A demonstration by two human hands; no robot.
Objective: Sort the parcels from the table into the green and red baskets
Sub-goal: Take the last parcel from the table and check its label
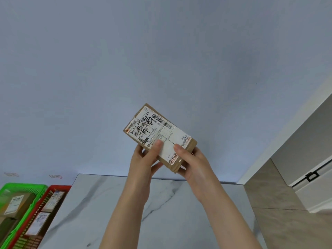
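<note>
I hold a small brown cardboard parcel point(156, 130) up in front of the wall, its white shipping label with barcodes and black scribbles facing me. My left hand point(145, 159) grips its lower left corner, thumb on the label. My right hand point(190, 160) grips its lower right end, thumb on the label too. The parcel is tilted, well above the white marble table point(111, 203). At the lower left stand the green basket point(25, 187) and, right of it, the red basket point(55, 189); both hold labelled parcels.
A pale blue wall fills the background. On the right are a white cabinet or door frame point(296, 141) and a beige tiled floor point(273, 203). The baskets stand beside the table's left edge.
</note>
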